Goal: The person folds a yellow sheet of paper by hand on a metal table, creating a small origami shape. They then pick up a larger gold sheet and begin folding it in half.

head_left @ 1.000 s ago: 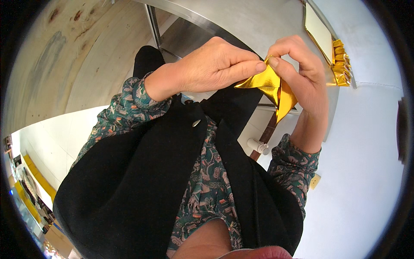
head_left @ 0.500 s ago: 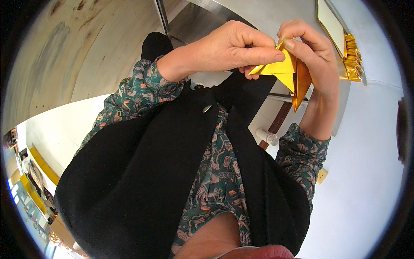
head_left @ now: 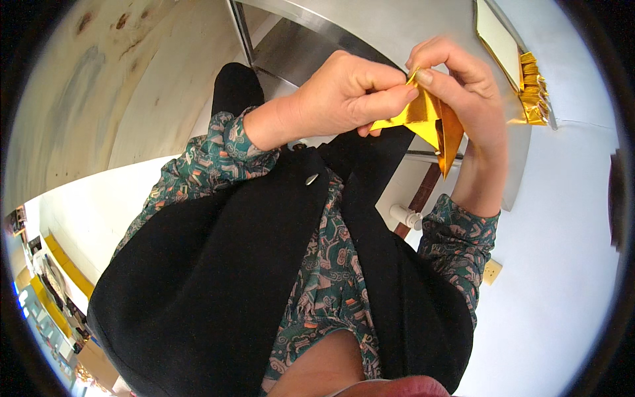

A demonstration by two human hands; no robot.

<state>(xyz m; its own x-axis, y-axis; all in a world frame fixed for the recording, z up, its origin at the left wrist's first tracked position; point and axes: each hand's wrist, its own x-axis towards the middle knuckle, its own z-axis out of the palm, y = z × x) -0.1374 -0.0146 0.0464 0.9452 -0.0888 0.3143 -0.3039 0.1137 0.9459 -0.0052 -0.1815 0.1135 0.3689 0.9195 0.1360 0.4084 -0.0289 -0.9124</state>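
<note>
A folded piece of shiny gold paper [head_left: 426,129], with pointed corners, is held up between my two hands above my lap. My left hand [head_left: 354,92] pinches its upper left part between thumb and curled fingers. On the other side, my right hand [head_left: 460,86] grips the top point with thumb and index finger, while its other fingers curl behind. One darker gold flap hangs down to a point below the right palm. The paper's back is hidden.
Beyond my right hand, a stack of gold paper [head_left: 534,92] lies beside a cream-coloured pad [head_left: 497,43] on the metal tabletop [head_left: 390,23]. A large wooden board [head_left: 132,86] fills the upper left. A white pipe [head_left: 405,216] and a wall socket [head_left: 491,272] are on the right.
Both hands have shifted slightly left and down with the gold paper. Its top edge is now more pinched and bent between the fingers.
</note>
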